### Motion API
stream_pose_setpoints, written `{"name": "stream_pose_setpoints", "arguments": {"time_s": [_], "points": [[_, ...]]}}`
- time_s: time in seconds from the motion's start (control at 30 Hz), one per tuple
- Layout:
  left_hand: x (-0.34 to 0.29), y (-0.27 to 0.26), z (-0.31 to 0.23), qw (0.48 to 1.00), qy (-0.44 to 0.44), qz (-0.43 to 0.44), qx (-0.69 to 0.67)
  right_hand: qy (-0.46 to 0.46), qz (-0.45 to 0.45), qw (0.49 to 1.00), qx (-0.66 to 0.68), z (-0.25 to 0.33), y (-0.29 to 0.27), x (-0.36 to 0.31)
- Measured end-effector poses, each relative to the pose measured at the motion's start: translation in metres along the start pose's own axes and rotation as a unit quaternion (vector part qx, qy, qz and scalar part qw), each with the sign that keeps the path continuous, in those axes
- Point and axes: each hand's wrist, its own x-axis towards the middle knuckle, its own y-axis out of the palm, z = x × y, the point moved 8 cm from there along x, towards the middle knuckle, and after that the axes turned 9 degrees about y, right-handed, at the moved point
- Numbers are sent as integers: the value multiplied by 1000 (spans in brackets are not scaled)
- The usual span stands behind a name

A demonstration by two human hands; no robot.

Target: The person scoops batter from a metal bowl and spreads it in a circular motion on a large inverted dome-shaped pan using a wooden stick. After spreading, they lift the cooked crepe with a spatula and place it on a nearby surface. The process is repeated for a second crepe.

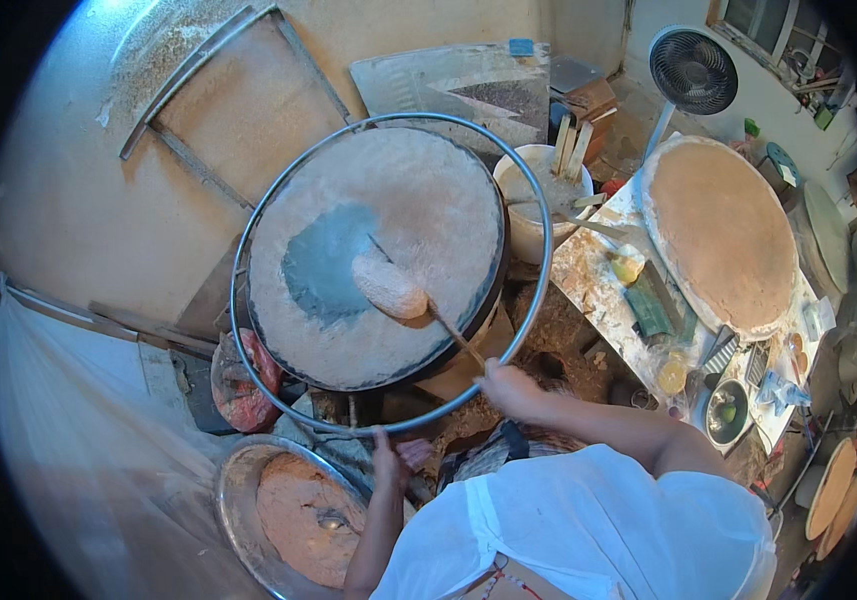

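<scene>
steel basin (231,510) w/ reddish paste (293,500) sits nearest, lower l; just past it l hand (389,458) is at near edge of the metal ring (346,430), can't tell if gripping. r hand (510,389) is closed round the stick (456,336), whose pale padded head (389,285) lies over the round griddle (438,190) inside the ring, overlapping a bluish patch (323,262); beyond, white bucket (538,238) w/ wood strips (570,148), then fan (693,70) upper r
</scene>
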Motion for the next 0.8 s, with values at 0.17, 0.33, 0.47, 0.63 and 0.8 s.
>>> {"name": "stream_pose_setpoints", "arguments": {"time_s": [0.17,0.33,0.47,0.63,0.8], "points": [[21,-20,-8,977,68,-192,-56,-114,3,992,-49,42,-32,27],[-3,62,12,993,-69,92,12,19,14,1000,-13,6,-8,6],[-21,101,15,957,-121,250,79,-78,4,995,-59,38,-4,34],[0,22,2,989,-66,108,77,-11,-6,1000,3,6,-22,22],[36,-33,-4,977,103,-157,-105,-91,-15,994,-62,40,0,46]]}}
